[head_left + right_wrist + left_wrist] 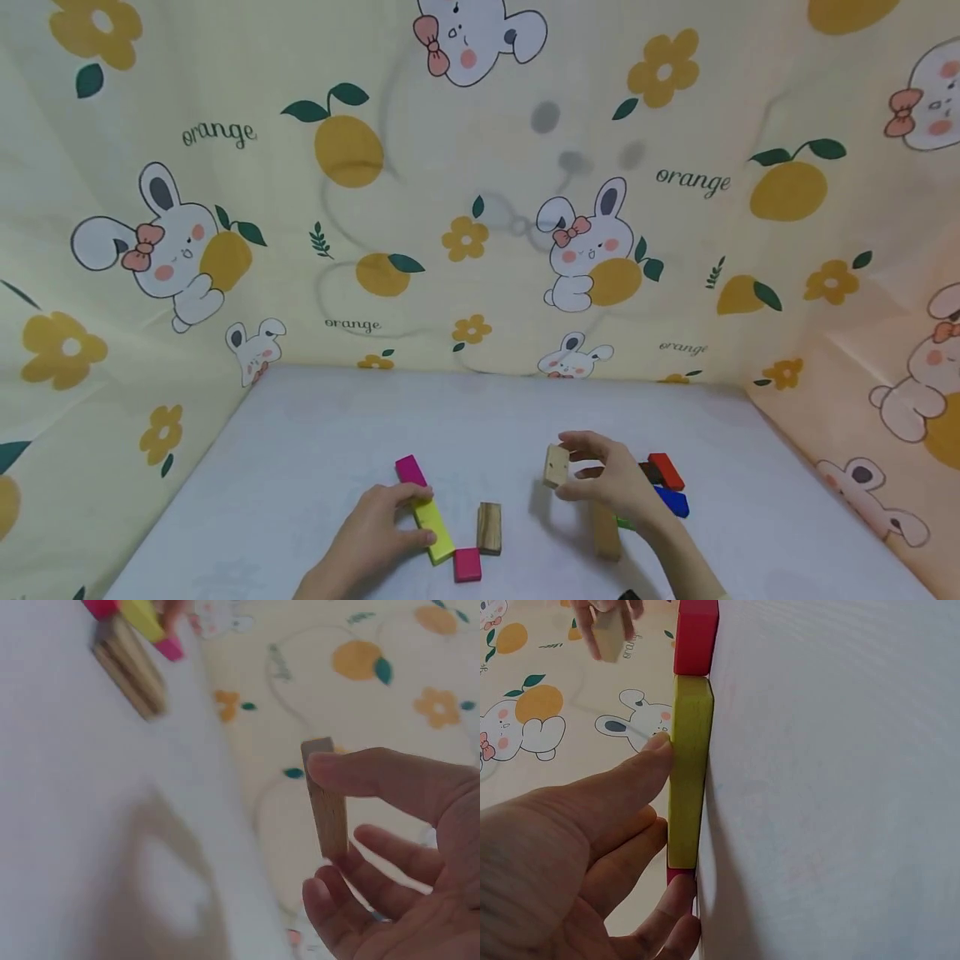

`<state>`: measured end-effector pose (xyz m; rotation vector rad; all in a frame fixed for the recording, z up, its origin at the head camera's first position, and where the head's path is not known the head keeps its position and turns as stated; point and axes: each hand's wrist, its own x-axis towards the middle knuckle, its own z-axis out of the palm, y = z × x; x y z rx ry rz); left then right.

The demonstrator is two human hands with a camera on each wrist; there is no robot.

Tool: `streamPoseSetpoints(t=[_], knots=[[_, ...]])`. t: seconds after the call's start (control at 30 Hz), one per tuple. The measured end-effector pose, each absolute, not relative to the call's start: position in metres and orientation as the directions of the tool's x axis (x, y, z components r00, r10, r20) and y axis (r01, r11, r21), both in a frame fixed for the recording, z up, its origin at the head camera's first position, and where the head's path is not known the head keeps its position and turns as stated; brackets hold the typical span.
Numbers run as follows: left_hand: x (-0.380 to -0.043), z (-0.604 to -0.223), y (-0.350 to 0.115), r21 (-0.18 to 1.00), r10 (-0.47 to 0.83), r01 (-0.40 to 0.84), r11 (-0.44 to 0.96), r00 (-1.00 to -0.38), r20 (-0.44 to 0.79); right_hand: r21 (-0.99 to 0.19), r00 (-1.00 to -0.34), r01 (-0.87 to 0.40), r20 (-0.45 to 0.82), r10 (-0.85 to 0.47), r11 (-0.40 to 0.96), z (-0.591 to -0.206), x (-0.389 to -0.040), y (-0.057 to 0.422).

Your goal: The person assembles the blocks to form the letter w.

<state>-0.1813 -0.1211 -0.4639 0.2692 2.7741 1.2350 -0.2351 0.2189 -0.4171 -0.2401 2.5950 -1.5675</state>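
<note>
The right hand [617, 477] pinches a pale wooden block [557, 466] between thumb and fingers, holding it above the table to the right of the yellow block [434, 532]. Two small dark marks show on the held block's face, and the shadow of hand and block falls on the white table [337, 417] below. The left hand [375, 527] grips the yellow block, its thumb towards the near end and its fingers at the far end, where they also reach the magenta block [409, 469].

The yellow block lies flat, with the magenta one in line against its far end. A pinkish-red block [467, 565] sits at its near end, touching it in the left wrist view. Just right of the yellow block lies a wooden block with dark grain [490, 528]; whether it touches the pinkish-red one is hard to tell.

Well to the right of the yellow block, partly covered by the right hand and forearm, are a tan block [607, 535], a green block [626, 523], a blue block [673, 502], a dark brown block [650, 473] and a red block [667, 472]. Beyond the yellow block, a cloth [435, 142] printed with rabbits and oranges rises behind the table.
</note>
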Motion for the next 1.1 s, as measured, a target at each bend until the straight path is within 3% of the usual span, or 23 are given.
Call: streamPoseSetpoints(t=[0.13, 0.3, 0.63, 0.8, 1.1], knots=[[-0.181, -0.463, -0.119, 0.736, 0.187, 0.114, 0.667, -0.982, -0.018, -0.902, -0.973, -0.103, 0.004, -0.23, 0.419, -0.427, -0.234, 0.201], [-0.181, -0.463, -0.119, 0.734, 0.185, 0.112, 0.67, -0.983, -0.019, -0.869, -0.962, -0.159, 0.031, -0.27, 0.468, -0.439, -0.242, 0.191], [-0.181, -0.463, -0.119, 0.732, 0.191, 0.123, 0.67, -0.981, -0.01, -0.867, -0.93, -0.143, -0.047, -0.365, 0.478, -0.458, -0.255, 0.177], [-0.18, -0.463, -0.119, 0.736, 0.19, 0.116, 0.666, -0.982, -0.017, -0.897, -0.933, -0.112, -0.053, -0.356, 0.427, -0.466, -0.257, 0.178], [-0.18, -0.463, -0.119, 0.729, 0.191, 0.124, 0.673, -0.982, -0.009, -0.905, -0.936, -0.172, 0.027, -0.351, 0.389, -0.469, -0.258, 0.168]])
